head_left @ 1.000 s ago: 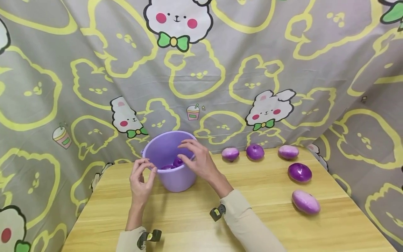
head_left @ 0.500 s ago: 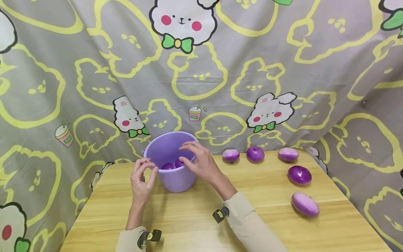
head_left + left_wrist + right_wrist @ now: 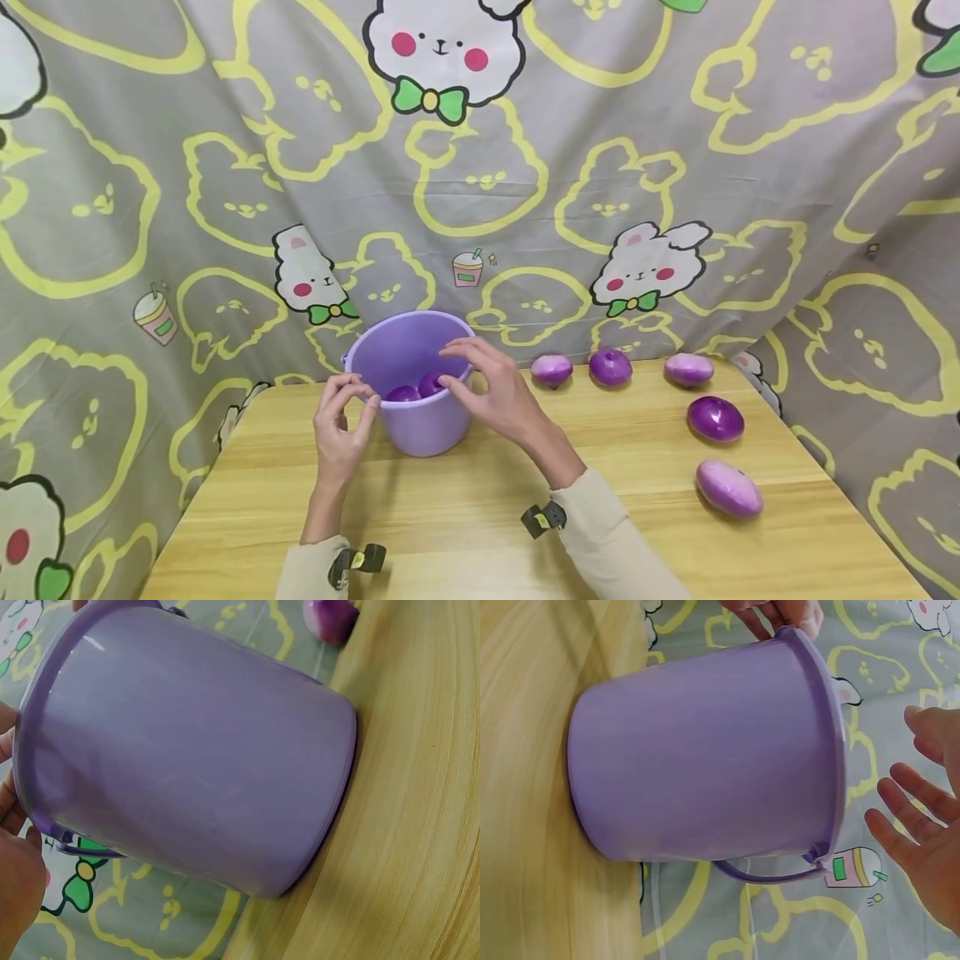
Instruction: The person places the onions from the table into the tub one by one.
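Note:
A lavender plastic bucket (image 3: 427, 429) stands upright on the wooden table, with two purple onions (image 3: 402, 394) visible inside; its rim hides their lower parts. My left hand (image 3: 341, 433) pinches the bucket's rim on the near left side, and its fingers on the rim (image 3: 776, 616) show at the top of the right wrist view. Over the right side of the rim hovers my right hand (image 3: 498, 392). Its fingers are spread and relaxed and hold nothing; in the right wrist view a gap separates them from the bucket.
Several purple onions lie to the right of the bucket: a pale one (image 3: 552, 371) and a darker one (image 3: 611, 367) along the back edge, others down the right side, the nearest being a pale onion (image 3: 729, 488). A patterned curtain (image 3: 480, 183) hangs behind the table.
My right hand has drawn slightly to the right, away from the bucket's middle. The onions inside the bucket have shifted a little. My left hand stays at the rim.

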Tool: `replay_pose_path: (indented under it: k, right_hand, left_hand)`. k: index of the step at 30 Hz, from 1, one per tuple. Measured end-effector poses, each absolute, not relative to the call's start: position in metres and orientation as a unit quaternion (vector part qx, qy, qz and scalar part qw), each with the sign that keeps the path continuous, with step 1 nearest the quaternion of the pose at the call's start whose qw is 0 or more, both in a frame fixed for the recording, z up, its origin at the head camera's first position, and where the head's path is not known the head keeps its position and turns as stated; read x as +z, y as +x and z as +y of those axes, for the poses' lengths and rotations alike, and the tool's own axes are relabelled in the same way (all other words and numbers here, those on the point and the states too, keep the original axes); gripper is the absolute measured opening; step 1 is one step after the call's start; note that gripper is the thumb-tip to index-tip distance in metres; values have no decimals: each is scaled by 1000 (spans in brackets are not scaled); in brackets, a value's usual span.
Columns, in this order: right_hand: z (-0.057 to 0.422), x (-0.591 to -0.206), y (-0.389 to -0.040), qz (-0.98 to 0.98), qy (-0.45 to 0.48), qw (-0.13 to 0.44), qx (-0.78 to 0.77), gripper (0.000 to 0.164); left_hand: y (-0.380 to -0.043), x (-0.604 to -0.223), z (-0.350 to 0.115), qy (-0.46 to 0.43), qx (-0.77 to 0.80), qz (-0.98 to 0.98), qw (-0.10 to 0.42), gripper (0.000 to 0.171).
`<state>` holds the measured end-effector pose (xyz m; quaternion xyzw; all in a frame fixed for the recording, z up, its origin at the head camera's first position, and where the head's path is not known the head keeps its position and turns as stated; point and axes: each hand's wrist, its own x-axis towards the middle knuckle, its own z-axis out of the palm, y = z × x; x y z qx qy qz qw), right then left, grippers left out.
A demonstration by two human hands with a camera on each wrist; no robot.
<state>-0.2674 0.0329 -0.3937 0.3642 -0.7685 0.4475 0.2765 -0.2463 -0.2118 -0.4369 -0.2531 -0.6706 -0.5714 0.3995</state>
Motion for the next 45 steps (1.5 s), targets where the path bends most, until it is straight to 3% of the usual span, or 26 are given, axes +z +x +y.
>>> replay_pose_path:
  k: [22, 45]
  right_hand:
    - [69, -379, -234, -769, 382, 282, 429, 38]
    - [112, -388, -213, -786, 336, 288, 431, 42]
  left_hand:
    - [-247, -438, -215, -255, -572, -665, 407, 9]
    - [-246, -433, -215, -260, -567, -664, 412, 11]
